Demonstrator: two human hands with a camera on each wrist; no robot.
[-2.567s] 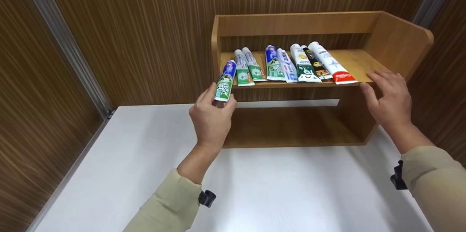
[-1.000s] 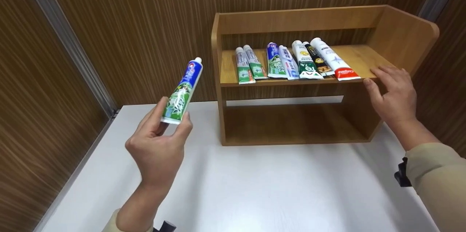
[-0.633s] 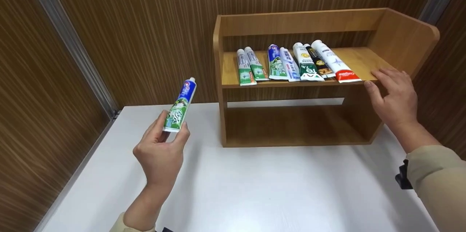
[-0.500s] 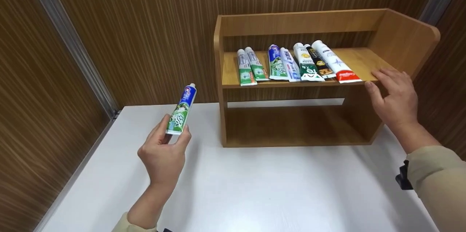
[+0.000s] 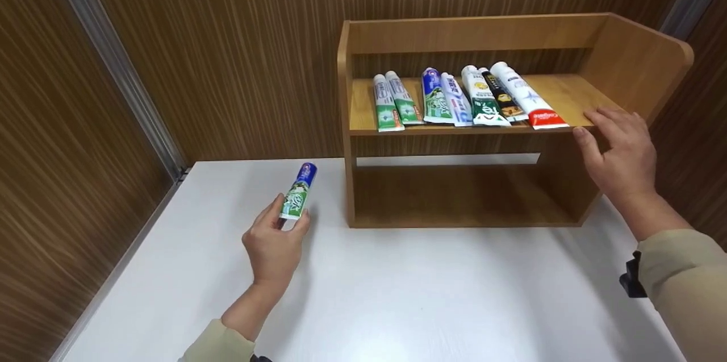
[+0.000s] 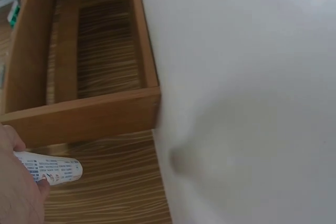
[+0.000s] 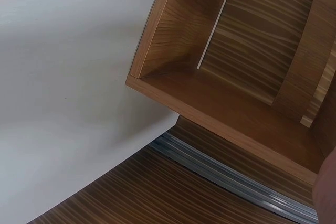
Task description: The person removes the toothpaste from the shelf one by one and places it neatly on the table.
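My left hand (image 5: 275, 245) pinches a blue and green toothpaste tube (image 5: 299, 191) by its flat crimped end, left of the wooden shelf unit (image 5: 448, 130). In the left wrist view the white printed back of this toothpaste tube (image 6: 52, 168) shows beside my hand (image 6: 18, 182). At the unit's right end, my right hand (image 5: 622, 152) rests on the front edge of the upper board, holding nothing; only a sliver of the hand (image 7: 326, 192) appears in the right wrist view. Several toothpaste tubes lie on that board, from two grey-green tubes (image 5: 388, 106) to a white and red Colgate tube (image 5: 528, 95).
The unit stands on a white table (image 5: 397, 288) against a wood-grain wall (image 5: 255, 55). Its lower compartment (image 5: 454, 194) is bare. A metal strip (image 5: 122, 66) runs up the left corner. On the upper board, a gap separates the grey-green pair from the other tubes.
My left hand first carried the toothpaste tube left, away from the shelf unit. It has since moved lower and slightly right, further over the table, with the tube tilting flatter. My right hand stays put.
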